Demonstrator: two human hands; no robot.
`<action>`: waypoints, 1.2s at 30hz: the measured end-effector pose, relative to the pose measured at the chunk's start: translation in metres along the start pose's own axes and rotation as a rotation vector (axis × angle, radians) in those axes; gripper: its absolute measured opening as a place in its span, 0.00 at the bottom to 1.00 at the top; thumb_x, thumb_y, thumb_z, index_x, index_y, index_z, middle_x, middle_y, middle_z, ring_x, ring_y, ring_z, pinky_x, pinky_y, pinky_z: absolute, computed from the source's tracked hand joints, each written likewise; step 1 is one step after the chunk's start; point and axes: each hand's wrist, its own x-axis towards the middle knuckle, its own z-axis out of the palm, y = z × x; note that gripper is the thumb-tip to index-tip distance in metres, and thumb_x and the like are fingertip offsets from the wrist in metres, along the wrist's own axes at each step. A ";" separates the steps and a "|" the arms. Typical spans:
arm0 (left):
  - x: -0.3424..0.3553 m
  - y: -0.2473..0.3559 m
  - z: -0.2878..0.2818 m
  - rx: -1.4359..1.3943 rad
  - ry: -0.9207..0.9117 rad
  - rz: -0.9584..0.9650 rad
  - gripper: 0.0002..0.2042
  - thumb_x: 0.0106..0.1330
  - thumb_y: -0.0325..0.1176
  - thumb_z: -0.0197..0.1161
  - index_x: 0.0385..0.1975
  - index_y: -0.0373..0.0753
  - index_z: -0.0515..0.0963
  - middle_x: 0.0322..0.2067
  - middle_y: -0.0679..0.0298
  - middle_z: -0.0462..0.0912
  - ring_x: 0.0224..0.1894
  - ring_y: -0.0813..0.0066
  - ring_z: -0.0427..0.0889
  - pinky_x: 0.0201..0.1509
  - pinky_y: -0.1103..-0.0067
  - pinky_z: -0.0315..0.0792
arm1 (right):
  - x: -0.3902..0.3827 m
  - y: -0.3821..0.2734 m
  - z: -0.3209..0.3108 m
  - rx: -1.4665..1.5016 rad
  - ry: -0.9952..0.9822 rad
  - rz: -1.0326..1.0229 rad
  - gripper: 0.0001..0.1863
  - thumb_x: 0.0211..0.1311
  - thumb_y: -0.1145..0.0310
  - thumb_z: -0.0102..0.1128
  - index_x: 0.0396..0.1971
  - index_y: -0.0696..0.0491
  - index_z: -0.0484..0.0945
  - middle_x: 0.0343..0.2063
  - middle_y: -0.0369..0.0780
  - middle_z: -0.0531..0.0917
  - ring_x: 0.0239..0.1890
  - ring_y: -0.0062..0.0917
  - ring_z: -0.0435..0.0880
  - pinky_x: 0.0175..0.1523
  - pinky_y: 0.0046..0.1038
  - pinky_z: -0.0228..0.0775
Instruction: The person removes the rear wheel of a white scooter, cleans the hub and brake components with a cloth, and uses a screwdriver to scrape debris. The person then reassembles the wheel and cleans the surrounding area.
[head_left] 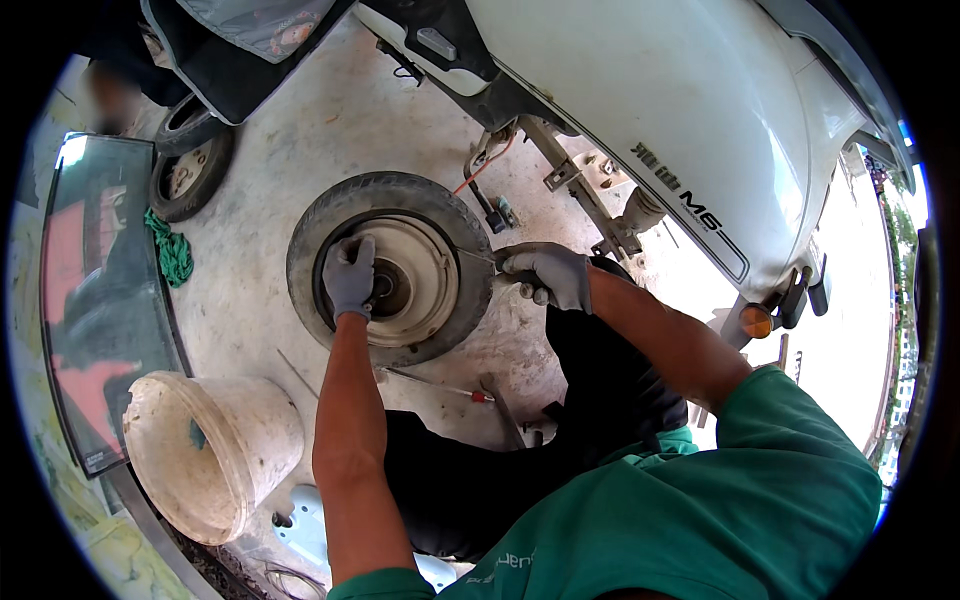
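Note:
A tyre (318,222) lies flat on the concrete floor around a dusty metal wheel rim (425,262). My left hand (350,278), in a grey glove, rests over the left part of the rim, its fingers curled. Whatever those fingers hold, if anything, is hidden. At the tyre's right side, my gloved right hand (555,272) is closed around a dark-handled tool (507,260). Its thin metal shaft reaches over the tyre's sidewall toward the rim; the exact kind of tool and its tip are unclear.
A white vehicle body (700,110) overhangs the right, with an exposed metal frame (560,165) below. A dirty white bucket (265,425) stands at lower left, beside a glass panel (110,300). Farther back are a spare wheel (190,180) and green cloth (170,250). A rod (430,382) lies near my knees.

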 end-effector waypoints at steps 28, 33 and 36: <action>-0.015 0.009 0.017 0.077 0.055 -0.052 0.20 0.63 0.50 0.66 0.38 0.37 0.85 0.40 0.53 0.85 0.46 0.54 0.83 0.53 0.65 0.73 | 0.082 0.115 0.138 -0.599 0.594 -0.425 0.36 0.67 0.55 0.55 0.67 0.59 0.55 0.50 0.61 0.79 0.52 0.57 0.79 0.57 0.49 0.70; -0.007 0.000 0.006 -0.004 -0.028 -0.086 0.20 0.62 0.48 0.69 0.41 0.35 0.83 0.43 0.54 0.85 0.46 0.57 0.84 0.52 0.67 0.74 | 0.072 0.116 0.113 -0.715 0.459 -0.406 0.39 0.66 0.53 0.55 0.70 0.57 0.53 0.49 0.60 0.80 0.52 0.57 0.79 0.58 0.49 0.70; -0.009 0.005 -0.002 -0.115 -0.087 -0.091 0.23 0.60 0.46 0.71 0.45 0.32 0.81 0.43 0.54 0.85 0.46 0.59 0.84 0.52 0.69 0.75 | 0.066 0.112 0.085 -0.835 0.388 -0.446 0.39 0.65 0.55 0.56 0.70 0.54 0.52 0.48 0.60 0.81 0.49 0.57 0.81 0.57 0.48 0.71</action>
